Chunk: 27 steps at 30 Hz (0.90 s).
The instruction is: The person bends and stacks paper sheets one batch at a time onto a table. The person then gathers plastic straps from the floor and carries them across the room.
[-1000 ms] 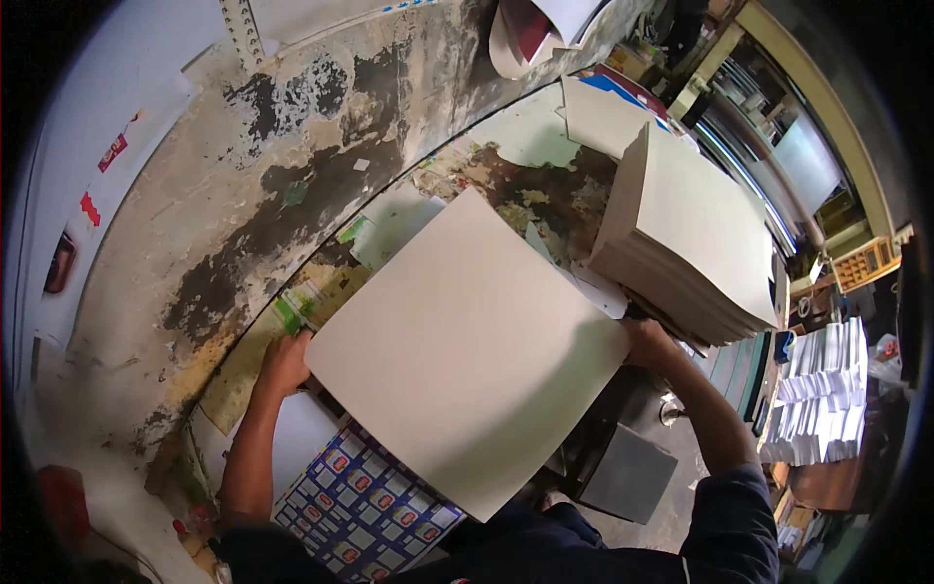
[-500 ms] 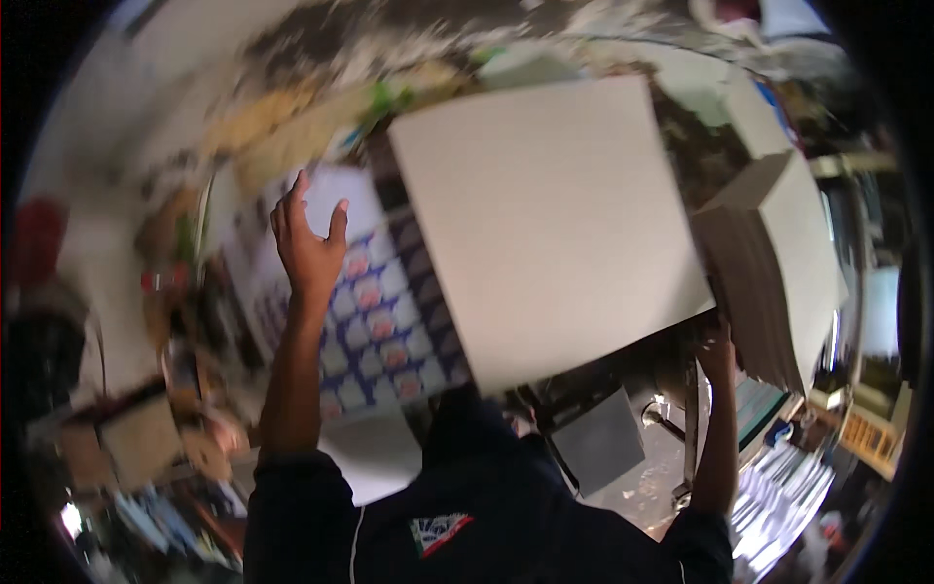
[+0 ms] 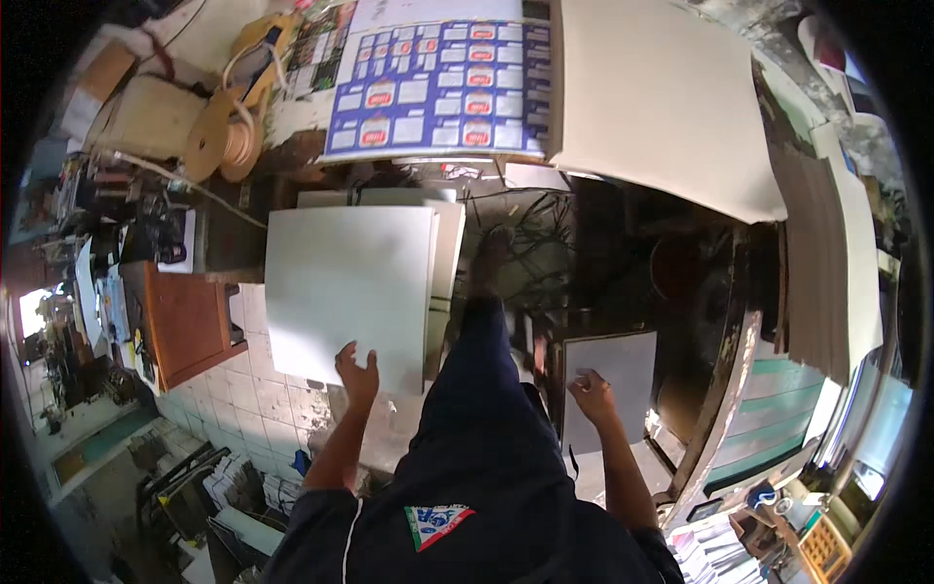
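My left hand point(image 3: 358, 375) is open, fingers spread, and shows in front of the near edge of a white board point(image 3: 350, 282). This board lies on top of other pale boards at the left of my legs. My right hand point(image 3: 592, 397) is loosely bent with nothing visible in it. It appears over a grey flat panel point(image 3: 628, 365); whether it touches is unclear. Ahead on the worktop, a large cream sheet point(image 3: 662, 107) lies to the right of a blue-and-white printed sheet point(image 3: 438, 92). Neither hand is on these sheets.
A thick stack of board point(image 3: 817, 263) stands at the far right. A roll of tan strap point(image 3: 238, 136) sits at the upper left, near a brown wooden cabinet point(image 3: 185, 321). Dark strands of scrap point(image 3: 535, 229) litter the floor under the worktop. Paper piles point(image 3: 720, 555) lie at the lower right.
The view has swung, so the worktop sheets now sit higher in it. My left hand has come down from over the printed sheet. My right hand has left the cream sheet's near right corner.
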Each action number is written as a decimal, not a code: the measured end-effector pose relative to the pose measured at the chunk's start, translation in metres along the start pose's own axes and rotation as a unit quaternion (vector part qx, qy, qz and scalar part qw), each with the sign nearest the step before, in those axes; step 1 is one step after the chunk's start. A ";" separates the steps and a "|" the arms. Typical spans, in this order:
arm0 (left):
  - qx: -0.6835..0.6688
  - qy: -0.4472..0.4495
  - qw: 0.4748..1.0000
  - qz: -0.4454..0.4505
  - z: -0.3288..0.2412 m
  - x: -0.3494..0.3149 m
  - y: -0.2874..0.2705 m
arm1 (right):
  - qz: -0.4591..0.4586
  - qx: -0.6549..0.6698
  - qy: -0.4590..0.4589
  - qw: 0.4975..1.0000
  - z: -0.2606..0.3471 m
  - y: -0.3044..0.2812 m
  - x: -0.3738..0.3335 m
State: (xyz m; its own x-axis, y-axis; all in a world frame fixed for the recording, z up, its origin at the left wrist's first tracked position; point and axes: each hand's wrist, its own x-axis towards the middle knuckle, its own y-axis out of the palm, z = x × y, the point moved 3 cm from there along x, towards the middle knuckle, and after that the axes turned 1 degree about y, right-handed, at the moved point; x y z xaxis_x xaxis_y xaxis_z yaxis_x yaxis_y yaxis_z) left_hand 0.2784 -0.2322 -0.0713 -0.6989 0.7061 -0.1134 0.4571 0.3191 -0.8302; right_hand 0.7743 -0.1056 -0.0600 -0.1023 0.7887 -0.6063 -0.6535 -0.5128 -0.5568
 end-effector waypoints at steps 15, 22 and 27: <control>-0.064 -0.243 0.962 -0.103 0.333 0.053 -0.140 | 0.130 0.189 0.016 0.973 0.132 0.274 0.007; -0.318 -0.353 0.856 0.202 0.376 0.105 -0.093 | 0.009 0.131 0.109 0.985 0.184 0.353 -0.007; -0.206 -0.226 0.936 0.172 0.330 0.081 -0.087 | -0.106 0.120 0.094 0.983 0.110 0.350 0.015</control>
State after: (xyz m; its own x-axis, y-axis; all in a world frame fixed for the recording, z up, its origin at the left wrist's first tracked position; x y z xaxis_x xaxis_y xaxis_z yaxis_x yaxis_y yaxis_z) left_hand 0.0003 -0.4112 -0.1880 -0.5900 0.5021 -0.6323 0.8065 0.4043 -0.4315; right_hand 0.4618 -0.2364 -0.2016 0.1808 0.7814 -0.5973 -0.8056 -0.2308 -0.5457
